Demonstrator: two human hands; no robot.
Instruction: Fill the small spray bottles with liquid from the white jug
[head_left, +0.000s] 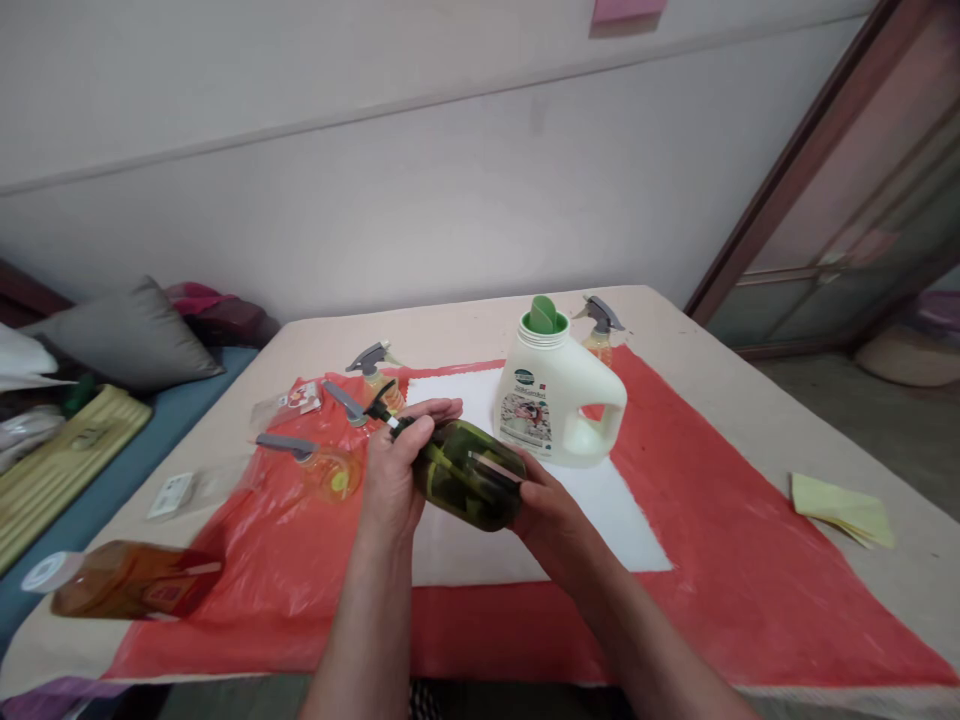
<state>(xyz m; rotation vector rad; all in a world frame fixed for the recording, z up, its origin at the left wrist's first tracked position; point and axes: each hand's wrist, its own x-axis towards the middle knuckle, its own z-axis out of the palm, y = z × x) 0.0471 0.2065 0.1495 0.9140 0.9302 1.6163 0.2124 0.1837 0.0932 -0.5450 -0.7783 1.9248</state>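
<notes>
A dark green pump bottle with a black pump top is held tilted over the white sheet. Around its neck end, my left hand is closed, thumb on top near the pump. My right hand grips the base end from the right, its fingers partly hidden behind the bottle. Just behind stands a large cream detergent jug with a green spout in its uncapped mouth, upright on the white sheet.
Spray bottles lie or stand around: one on its side at left, one behind, another behind the jug. An amber bottle lies front left on red plastic. A yellow cloth is at right.
</notes>
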